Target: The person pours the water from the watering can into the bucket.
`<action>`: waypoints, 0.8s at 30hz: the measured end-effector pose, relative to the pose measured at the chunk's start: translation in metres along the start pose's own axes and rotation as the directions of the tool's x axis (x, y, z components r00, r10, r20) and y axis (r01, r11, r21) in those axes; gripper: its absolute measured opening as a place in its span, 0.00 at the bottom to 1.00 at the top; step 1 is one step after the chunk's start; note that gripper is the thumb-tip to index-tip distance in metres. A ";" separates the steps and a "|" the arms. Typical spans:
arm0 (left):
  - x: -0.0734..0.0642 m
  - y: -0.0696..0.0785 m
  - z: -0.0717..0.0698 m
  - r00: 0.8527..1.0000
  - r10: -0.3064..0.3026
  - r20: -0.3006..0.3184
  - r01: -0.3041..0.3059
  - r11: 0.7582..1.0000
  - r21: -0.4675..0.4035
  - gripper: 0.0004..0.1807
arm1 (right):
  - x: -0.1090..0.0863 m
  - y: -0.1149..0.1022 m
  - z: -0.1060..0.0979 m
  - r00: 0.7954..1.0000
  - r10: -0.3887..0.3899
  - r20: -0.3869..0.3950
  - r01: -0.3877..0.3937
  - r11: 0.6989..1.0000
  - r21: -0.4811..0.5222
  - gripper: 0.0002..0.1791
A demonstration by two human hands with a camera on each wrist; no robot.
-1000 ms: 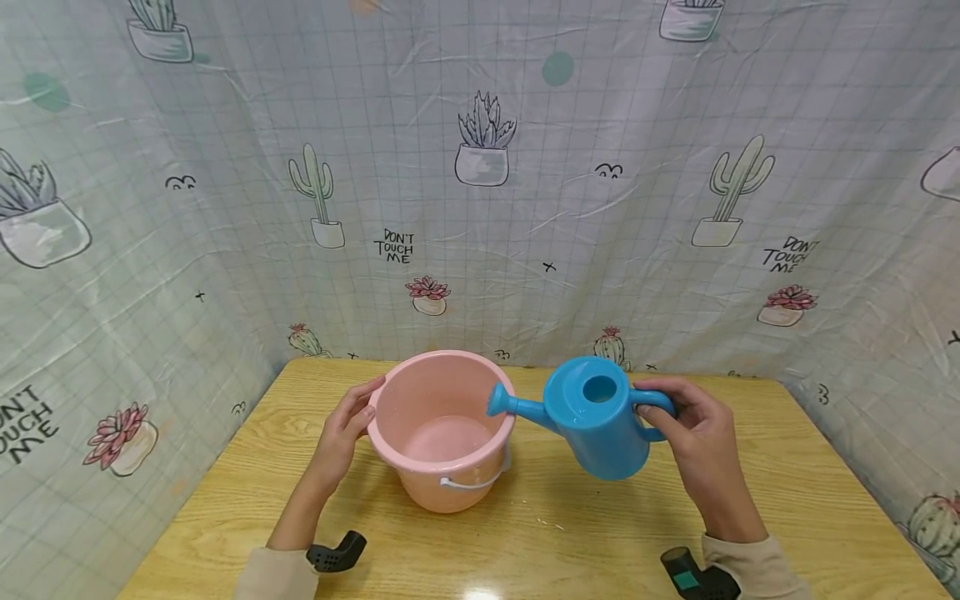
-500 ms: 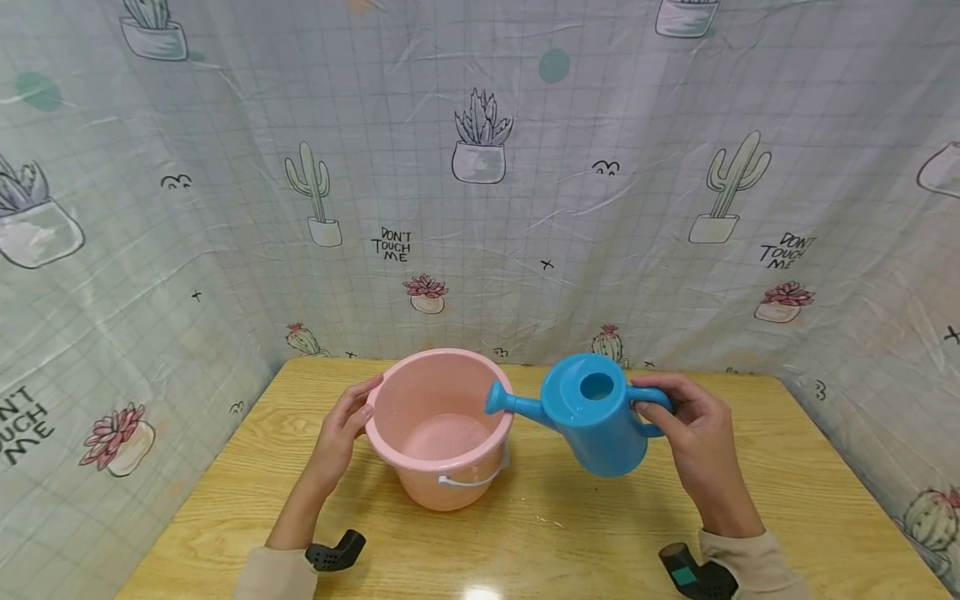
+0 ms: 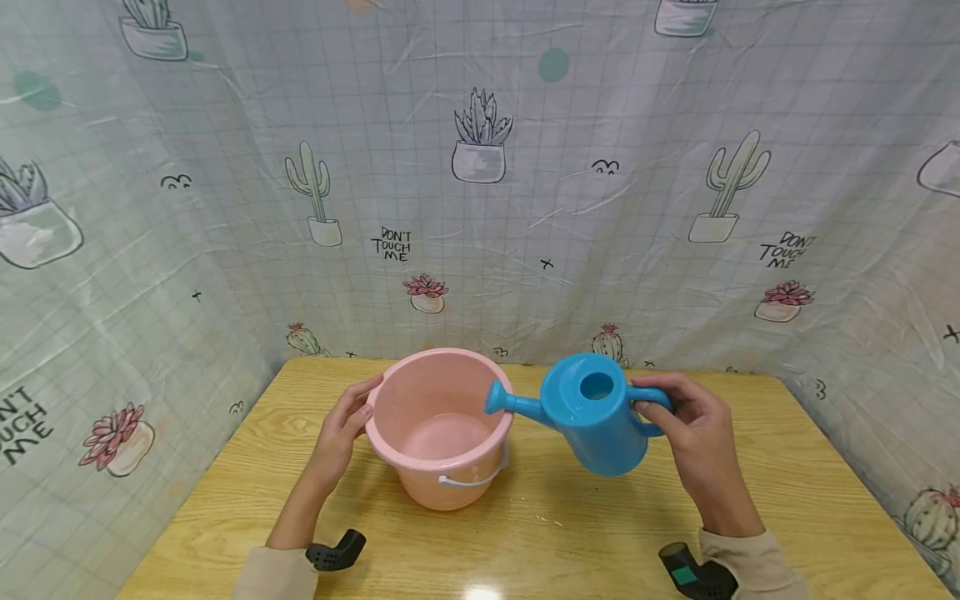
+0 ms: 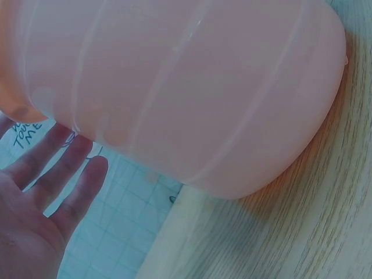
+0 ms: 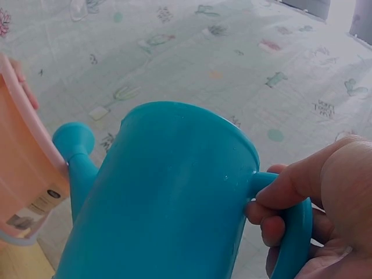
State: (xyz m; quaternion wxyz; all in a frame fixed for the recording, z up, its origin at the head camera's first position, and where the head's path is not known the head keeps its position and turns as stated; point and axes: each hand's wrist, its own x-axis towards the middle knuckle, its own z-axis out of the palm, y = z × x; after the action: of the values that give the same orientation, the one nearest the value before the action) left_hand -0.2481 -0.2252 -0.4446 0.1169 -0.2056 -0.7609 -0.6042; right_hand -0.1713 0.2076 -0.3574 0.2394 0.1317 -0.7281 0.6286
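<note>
A pink bucket [image 3: 442, 487] with a white handle stands on the wooden table. My left hand [image 3: 341, 433] touches its left side at the rim; in the left wrist view its fingers [image 4: 81, 192] are fairly straight against the wall. My right hand [image 3: 701, 442] grips the handle of a blue watering can [image 3: 603, 442], thumb and fingers around it, also plain in the right wrist view. The can is tipped left, its spout lying across the bucket's right rim, with the sprinkler head over the opening. No stream of water is visible; the inside of the can is mostly hidden.
Small wet drops [image 3: 551, 522] lie on the wooden table [image 3: 525, 567] in front of the bucket. A cactus-printed curtain [image 3: 480, 250] hangs behind and on both sides. Black devices are strapped at both wrists.
The view has shifted very slightly. Both hands, the bucket and the tipped watering can hold nearly the same positions.
</note>
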 end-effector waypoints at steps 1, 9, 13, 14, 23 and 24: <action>0.000 0.000 0.000 1.000 0.001 0.000 -0.001 1.000 -0.002 0.22 | 0.000 0.000 0.000 1.000 0.001 0.000 -0.001 1.000 0.007 0.12; 0.000 -0.001 0.000 1.000 0.003 0.002 -0.003 1.000 -0.003 0.23 | 0.000 -0.001 0.000 1.000 0.008 0.003 -0.008 0.999 0.033 0.13; 0.001 -0.002 0.000 1.000 0.005 0.003 -0.005 1.000 -0.003 0.23 | 0.000 -0.001 -0.001 1.000 0.014 0.003 -0.014 1.000 0.026 0.13; 0.001 -0.002 0.000 1.000 0.006 0.003 -0.006 1.000 -0.004 0.23 | 0.001 -0.001 -0.001 1.000 0.015 0.002 -0.015 1.000 0.026 0.13; 0.002 -0.002 -0.001 1.000 -0.003 0.001 0.003 1.000 0.003 0.23 | 0.001 -0.001 -0.001 1.000 0.014 -0.001 -0.014 1.000 0.007 0.13; 0.002 -0.002 -0.001 1.000 -0.003 0.002 0.003 1.000 0.003 0.23 | 0.001 -0.001 -0.001 1.000 0.014 0.000 -0.014 1.000 0.006 0.13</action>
State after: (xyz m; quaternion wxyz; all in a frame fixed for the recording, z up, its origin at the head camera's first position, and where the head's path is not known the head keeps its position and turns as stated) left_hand -0.2504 -0.2259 -0.4453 0.1156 -0.2046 -0.7623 -0.6031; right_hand -0.1715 0.2082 -0.3562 0.2348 0.1272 -0.7273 0.6323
